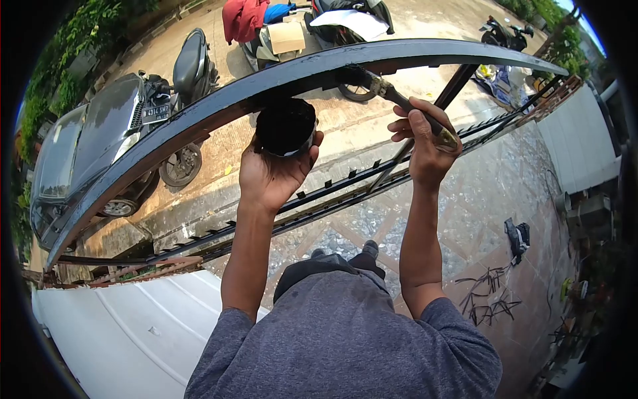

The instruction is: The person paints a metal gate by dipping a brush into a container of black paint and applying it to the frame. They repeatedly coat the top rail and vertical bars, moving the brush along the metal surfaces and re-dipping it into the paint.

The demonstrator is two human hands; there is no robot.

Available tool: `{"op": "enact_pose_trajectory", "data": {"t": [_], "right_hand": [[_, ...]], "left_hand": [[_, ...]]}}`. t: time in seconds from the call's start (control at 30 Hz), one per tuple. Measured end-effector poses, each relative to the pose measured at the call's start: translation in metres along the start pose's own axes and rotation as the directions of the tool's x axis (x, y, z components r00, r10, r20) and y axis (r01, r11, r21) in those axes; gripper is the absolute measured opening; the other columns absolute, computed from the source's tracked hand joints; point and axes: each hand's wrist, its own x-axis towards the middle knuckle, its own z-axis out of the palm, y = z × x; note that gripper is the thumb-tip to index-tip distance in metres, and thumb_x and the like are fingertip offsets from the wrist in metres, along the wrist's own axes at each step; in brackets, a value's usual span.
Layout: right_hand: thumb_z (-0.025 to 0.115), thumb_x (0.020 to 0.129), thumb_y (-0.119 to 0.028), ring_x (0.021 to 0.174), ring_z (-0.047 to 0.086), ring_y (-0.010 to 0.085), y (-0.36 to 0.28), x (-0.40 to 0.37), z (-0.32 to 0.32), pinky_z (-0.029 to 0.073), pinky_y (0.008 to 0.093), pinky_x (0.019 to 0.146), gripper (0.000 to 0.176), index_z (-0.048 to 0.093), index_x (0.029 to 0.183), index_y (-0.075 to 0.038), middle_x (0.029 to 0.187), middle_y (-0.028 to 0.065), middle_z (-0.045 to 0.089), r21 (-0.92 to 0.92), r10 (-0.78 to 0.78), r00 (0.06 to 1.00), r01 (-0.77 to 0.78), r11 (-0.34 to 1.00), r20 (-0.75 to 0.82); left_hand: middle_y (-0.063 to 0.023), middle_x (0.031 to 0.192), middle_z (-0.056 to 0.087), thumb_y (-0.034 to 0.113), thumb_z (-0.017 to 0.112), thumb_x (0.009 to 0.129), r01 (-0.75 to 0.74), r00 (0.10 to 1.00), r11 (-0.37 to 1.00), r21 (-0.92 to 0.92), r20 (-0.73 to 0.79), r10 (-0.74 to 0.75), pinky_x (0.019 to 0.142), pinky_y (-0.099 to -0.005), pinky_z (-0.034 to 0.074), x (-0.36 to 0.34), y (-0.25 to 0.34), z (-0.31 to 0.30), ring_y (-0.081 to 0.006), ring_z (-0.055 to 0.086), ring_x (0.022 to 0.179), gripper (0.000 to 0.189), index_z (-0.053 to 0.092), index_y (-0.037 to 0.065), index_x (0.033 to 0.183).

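My left hand [276,173] is wrapped round the lower part of a round can [286,130] coated in black paint, its dark opening facing me just under the beam. Black smudges mark the palm. In my right hand [428,143] is a paintbrush [399,100], gripped by its handle between thumb and fingers. Its bristle end points up and left, against the underside of a dark metal beam [286,76]. This beam arches across the whole view above both hands, glossy black along its face, with reddish brown patches on its underside.
Below the beam runs a black metal rail [332,183] with short spikes. Beyond stand a dark car [86,146], a parked motorcycle [189,73] and another with a red cloth [242,20]. White sheeting [126,326] lies lower left; dark scraps [492,296] lie on the tiled floor [478,219].
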Motion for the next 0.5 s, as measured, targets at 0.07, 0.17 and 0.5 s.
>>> {"op": "enact_pose_trajectory", "data": {"t": [0.07,0.17,0.5], "right_hand": [[0.063,0.097,-0.006,0.071,0.073,0.0198,-0.001,-0.001,-0.018,0.059,0.0258,0.058,0.020,0.067,0.113,0.005,0.092,0.0197,0.074,-0.020,-0.029,0.999,0.028,0.999,-0.028],[0.064,0.095,-0.004,0.071,0.073,0.0201,-0.006,-0.009,-0.007,0.059,0.0262,0.058,0.019,0.067,0.112,0.005,0.092,0.0197,0.073,0.093,-0.021,0.994,0.011,0.996,0.111],[0.065,0.095,-0.004,0.070,0.073,0.0198,-0.005,0.002,-0.041,0.060,0.0273,0.058,0.020,0.068,0.114,0.004,0.090,0.0189,0.074,0.128,-0.033,0.999,0.033,0.991,-0.001]], "left_hand": [[-0.0276,0.132,0.056,0.043,0.030,0.105,0.002,1.000,1.000,-0.004,-0.012,-0.002,0.091,-0.0544,0.058,0.002,-0.001,-0.002,-0.0476,0.057,0.118,0.057,0.046,0.001,0.141],[-0.0273,0.129,0.057,0.043,0.033,0.105,-0.006,0.999,1.000,0.020,-0.044,0.007,0.090,-0.0541,0.059,0.005,-0.007,-0.001,-0.0467,0.058,0.117,0.056,0.048,0.001,0.139],[-0.0255,0.129,0.058,0.043,0.038,0.104,0.002,0.998,0.999,0.035,-0.060,0.000,0.090,-0.0521,0.058,0.013,-0.016,0.009,-0.0450,0.057,0.118,0.055,0.048,0.002,0.139]]}}
